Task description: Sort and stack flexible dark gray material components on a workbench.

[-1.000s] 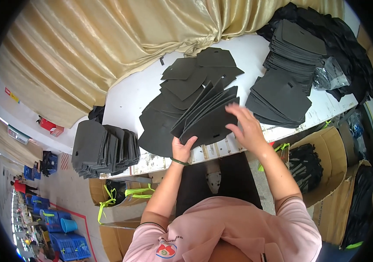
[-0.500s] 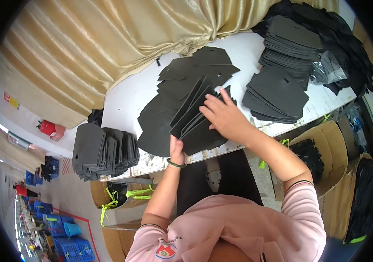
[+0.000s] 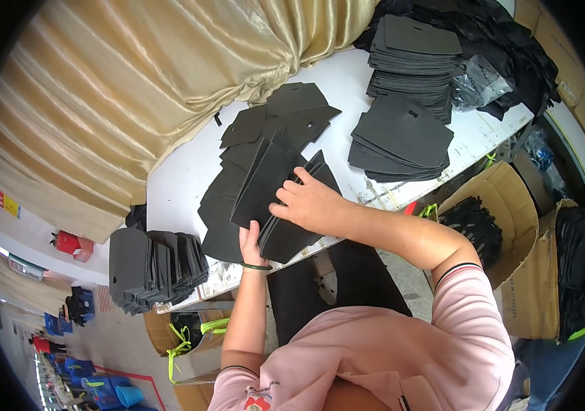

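My left hand (image 3: 254, 246) grips the lower corner of several thin black foam sheets (image 3: 265, 181), its thumb on the near face. They stand tilted and slightly fanned above the table. My right hand (image 3: 311, 205) lies over their right side with its fingers bent round the edges; the fingertips are partly hidden among the sheets. Beneath and behind, more black sheets (image 3: 220, 212) are spread in an overlapping heap. Some have a small slot near one edge.
On the white table (image 3: 179, 164), a neat stack of black sheets (image 3: 409, 75) stands far right, with a fanned pile (image 3: 402, 137) nearer. Another stack (image 3: 155, 267) sits at the left corner. Open cardboard boxes (image 3: 512, 212) stand below the right edge. A gold curtain (image 3: 169, 68) hangs behind.
The view has shifted, so the table's things sit further left. The held sheets have come closer together, and my right hand has slid onto their faces and edges. My left hand keeps its grip.
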Demonstrator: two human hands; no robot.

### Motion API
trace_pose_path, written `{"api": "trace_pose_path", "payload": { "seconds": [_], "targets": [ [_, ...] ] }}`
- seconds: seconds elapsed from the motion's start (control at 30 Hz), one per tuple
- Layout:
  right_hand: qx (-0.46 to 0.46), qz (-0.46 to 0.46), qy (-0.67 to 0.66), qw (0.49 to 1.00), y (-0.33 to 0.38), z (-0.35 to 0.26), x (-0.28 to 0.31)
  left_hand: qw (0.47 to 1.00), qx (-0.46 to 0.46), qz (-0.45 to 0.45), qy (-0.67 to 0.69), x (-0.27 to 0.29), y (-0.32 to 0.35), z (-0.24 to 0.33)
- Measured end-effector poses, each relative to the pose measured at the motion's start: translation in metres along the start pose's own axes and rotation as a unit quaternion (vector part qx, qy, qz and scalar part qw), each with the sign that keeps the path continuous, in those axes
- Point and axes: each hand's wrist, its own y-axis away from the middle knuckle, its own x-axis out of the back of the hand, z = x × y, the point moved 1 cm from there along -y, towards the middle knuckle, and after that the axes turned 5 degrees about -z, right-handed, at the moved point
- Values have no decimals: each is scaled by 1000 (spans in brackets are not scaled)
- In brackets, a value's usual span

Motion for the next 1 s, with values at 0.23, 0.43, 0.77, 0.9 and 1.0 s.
{"api": "trace_pose_path", "payload": {
  "seconds": [0.23,0.43,0.77,0.9,1.0],
  "targets": [
    [14,-39,1,999,-4,-8,1,997,41,25,-61,15,0,-1],
    [-45,6,-51,998,19,18,20,997,0,44,-62,24,-10,-3],
    [-368,579,-600,411,110,107,59,994,-40,57,85,6,-12,8],
    [-558,544,-581,236,154,113,-22,994,-36,35,99,2,-12,2],
    [-571,496,-586,291,147,101,-25,993,-26,23,109,9,-7,6]
  ]
}}
